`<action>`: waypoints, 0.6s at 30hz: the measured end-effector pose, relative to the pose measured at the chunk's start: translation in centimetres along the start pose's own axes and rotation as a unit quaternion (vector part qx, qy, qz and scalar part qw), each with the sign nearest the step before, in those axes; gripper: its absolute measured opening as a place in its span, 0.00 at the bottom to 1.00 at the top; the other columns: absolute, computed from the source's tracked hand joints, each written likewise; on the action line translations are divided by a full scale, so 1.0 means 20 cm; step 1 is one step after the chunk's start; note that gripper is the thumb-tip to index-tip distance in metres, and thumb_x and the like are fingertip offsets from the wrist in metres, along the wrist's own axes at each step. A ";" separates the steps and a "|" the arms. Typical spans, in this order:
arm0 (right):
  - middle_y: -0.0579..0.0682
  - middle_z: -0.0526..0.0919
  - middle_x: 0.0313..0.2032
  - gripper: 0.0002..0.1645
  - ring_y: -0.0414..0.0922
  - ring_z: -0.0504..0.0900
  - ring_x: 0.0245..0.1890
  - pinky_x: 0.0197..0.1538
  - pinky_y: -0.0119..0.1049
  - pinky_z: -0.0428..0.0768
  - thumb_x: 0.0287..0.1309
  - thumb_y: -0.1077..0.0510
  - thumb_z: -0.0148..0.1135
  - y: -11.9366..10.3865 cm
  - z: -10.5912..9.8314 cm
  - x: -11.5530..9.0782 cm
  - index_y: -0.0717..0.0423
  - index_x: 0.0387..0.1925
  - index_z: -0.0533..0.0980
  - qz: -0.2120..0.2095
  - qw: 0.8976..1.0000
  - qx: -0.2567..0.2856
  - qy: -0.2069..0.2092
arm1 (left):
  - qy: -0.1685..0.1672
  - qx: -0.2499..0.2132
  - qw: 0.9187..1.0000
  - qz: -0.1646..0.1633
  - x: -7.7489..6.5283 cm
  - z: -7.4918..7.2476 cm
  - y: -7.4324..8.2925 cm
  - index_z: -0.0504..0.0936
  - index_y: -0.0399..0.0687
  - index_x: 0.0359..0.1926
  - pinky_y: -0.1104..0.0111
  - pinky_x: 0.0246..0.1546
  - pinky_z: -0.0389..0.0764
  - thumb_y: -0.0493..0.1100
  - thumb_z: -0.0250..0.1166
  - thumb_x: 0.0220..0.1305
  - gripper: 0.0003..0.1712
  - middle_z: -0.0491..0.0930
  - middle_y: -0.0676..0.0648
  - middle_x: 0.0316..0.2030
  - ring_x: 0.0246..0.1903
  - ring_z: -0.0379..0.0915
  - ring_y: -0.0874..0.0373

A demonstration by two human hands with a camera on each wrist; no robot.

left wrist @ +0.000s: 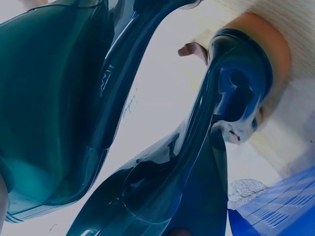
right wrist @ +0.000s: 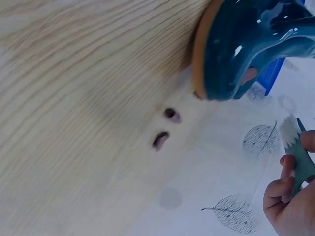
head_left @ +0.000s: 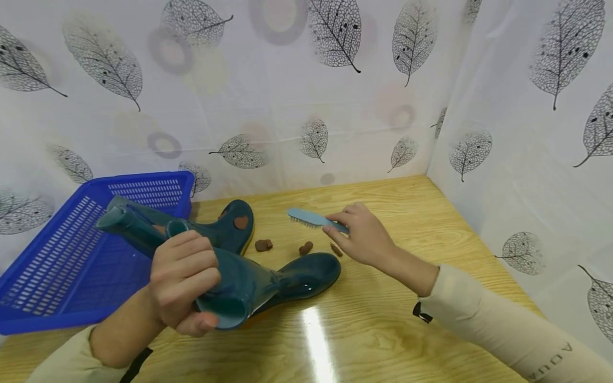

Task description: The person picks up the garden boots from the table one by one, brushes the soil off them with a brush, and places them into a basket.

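Observation:
My left hand (head_left: pixel 187 282) grips the shaft of a dark green rubber boot (head_left: pixel 306 276), its toe pointing right and its opening facing me. Behind it is a second rubber boot (head_left: pixel 234 234) with brown mud-like patches on its toe, its shaft reaching left over the basket. In the left wrist view a fingertip shows against the farther boot (left wrist: pixel 197 162); whether my left hand holds both boots is unclear. My right hand (head_left: pixel 361 234) pinches the handle of a light blue brush (head_left: pixel 308 217), bristles down, above the table and apart from the boots.
A blue plastic basket (head_left: pixel 48 314) stands at the left. Brown lumps lie on the wooden table (head_left: pixel 407 319): one lump (head_left: pixel 263 244) near the farther boot, another (head_left: pixel 305 248) and a thin piece (head_left: pixel 336 249) under the brush. Leaf-print sheeting (head_left: pixel 278 106) hangs behind and at the right.

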State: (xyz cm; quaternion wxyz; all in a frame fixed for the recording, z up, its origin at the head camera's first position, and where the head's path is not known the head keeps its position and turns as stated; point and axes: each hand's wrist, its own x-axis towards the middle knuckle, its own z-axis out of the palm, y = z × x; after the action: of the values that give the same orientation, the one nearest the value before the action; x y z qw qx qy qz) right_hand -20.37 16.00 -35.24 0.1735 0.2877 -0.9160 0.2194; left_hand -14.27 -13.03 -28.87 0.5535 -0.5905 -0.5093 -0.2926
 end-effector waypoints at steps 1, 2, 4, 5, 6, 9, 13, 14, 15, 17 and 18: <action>0.51 0.86 0.37 0.18 0.47 0.77 0.38 0.38 0.40 0.76 0.64 0.49 0.65 0.02 0.00 0.00 0.57 0.47 0.85 0.001 1.000 -0.006 0.007 | 0.001 -0.001 1.000 -0.001 0.00 0.00 0.00 0.61 0.47 0.09 0.67 0.17 0.50 0.59 0.50 0.73 0.36 0.60 0.49 0.11 0.13 0.49 0.57; 0.51 0.86 0.37 0.18 0.48 0.77 0.38 0.38 0.40 0.77 0.64 0.49 0.65 0.04 0.00 -0.01 0.57 0.46 0.85 0.002 1.000 -0.010 0.013 | 0.002 -0.002 1.000 0.000 0.00 0.00 0.00 0.61 0.47 0.09 0.67 0.17 0.50 0.60 0.50 0.73 0.36 0.60 0.49 0.11 0.13 0.49 0.57; 0.52 0.86 0.37 0.17 0.49 0.77 0.40 0.39 0.41 0.77 0.64 0.49 0.66 0.08 0.01 -0.02 0.58 0.44 0.85 0.003 1.000 -0.021 0.023 | 0.005 -0.004 1.000 -0.001 0.00 0.00 0.00 0.61 0.47 0.09 0.67 0.17 0.50 0.61 0.50 0.73 0.37 0.60 0.49 0.11 0.13 0.49 0.57; 0.52 0.85 0.37 0.17 0.49 0.77 0.40 0.40 0.42 0.77 0.63 0.49 0.66 0.10 0.01 -0.02 0.58 0.44 0.85 0.004 0.999 -0.026 0.028 | 0.006 -0.004 1.000 0.000 0.00 0.00 0.00 0.61 0.47 0.09 0.67 0.17 0.50 0.62 0.50 0.73 0.37 0.60 0.49 0.11 0.13 0.49 0.57; 0.53 0.85 0.37 0.17 0.49 0.77 0.40 0.40 0.42 0.77 0.63 0.49 0.66 0.12 0.02 -0.03 0.59 0.43 0.85 0.004 0.999 -0.031 0.031 | 0.007 -0.003 1.000 0.000 0.00 0.00 0.00 0.61 0.47 0.09 0.67 0.17 0.50 0.63 0.50 0.73 0.38 0.61 0.49 0.11 0.13 0.49 0.57; 0.53 0.85 0.36 0.17 0.50 0.76 0.39 0.39 0.42 0.77 0.62 0.49 0.67 0.18 0.03 -0.05 0.59 0.41 0.85 0.005 0.998 -0.050 0.041 | 0.009 -0.002 1.000 0.006 -0.01 0.00 0.00 0.62 0.46 0.09 0.67 0.16 0.51 0.65 0.51 0.72 0.39 0.61 0.49 0.11 0.12 0.50 0.57; 0.55 0.85 0.35 0.16 0.51 0.76 0.37 0.37 0.43 0.78 0.61 0.51 0.69 0.25 0.04 -0.07 0.61 0.39 0.84 0.000 0.996 -0.070 0.061 | 0.010 0.004 1.000 0.009 -0.01 0.00 -0.01 0.63 0.46 0.09 0.67 0.16 0.51 0.66 0.51 0.71 0.39 0.61 0.49 0.11 0.12 0.50 0.57; 0.55 0.85 0.35 0.16 0.51 0.76 0.38 0.37 0.43 0.79 0.61 0.51 0.69 0.27 0.05 -0.07 0.61 0.39 0.84 -0.001 0.995 -0.074 0.066 | 0.010 0.006 1.000 0.008 -0.01 0.00 -0.01 0.63 0.46 0.09 0.67 0.16 0.51 0.67 0.51 0.71 0.39 0.61 0.49 0.11 0.12 0.50 0.57; 0.56 0.84 0.35 0.16 0.52 0.77 0.38 0.37 0.44 0.79 0.60 0.51 0.69 0.29 0.05 -0.08 0.62 0.39 0.84 -0.001 0.994 -0.079 0.070 | 0.009 0.008 1.000 0.007 -0.01 0.00 -0.01 0.63 0.46 0.09 0.67 0.16 0.51 0.67 0.51 0.71 0.39 0.61 0.49 0.11 0.12 0.51 0.57; 0.56 0.84 0.35 0.16 0.53 0.77 0.38 0.36 0.44 0.80 0.60 0.52 0.70 0.32 0.06 -0.09 0.62 0.39 0.83 -0.002 0.993 -0.087 0.079 | 0.009 0.014 1.000 0.002 -0.02 -0.01 -0.02 0.63 0.46 0.10 0.67 0.16 0.51 0.67 0.50 0.71 0.40 0.61 0.49 0.11 0.12 0.51 0.57; 0.57 0.83 0.35 0.16 0.53 0.77 0.38 0.35 0.44 0.80 0.60 0.52 0.70 0.33 0.06 -0.10 0.63 0.39 0.83 -0.001 0.993 -0.090 0.081 | 0.009 0.016 1.000 0.001 -0.02 -0.01 -0.02 0.63 0.46 0.10 0.66 0.16 0.51 0.68 0.50 0.71 0.40 0.62 0.49 0.11 0.12 0.51 0.57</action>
State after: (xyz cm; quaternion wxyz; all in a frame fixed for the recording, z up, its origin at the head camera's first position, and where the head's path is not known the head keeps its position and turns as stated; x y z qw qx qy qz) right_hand -23.07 21.11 -39.13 0.2722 0.2529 -0.9149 0.1579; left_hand -14.70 -13.35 -29.08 0.5678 -0.5793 -0.5085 -0.2889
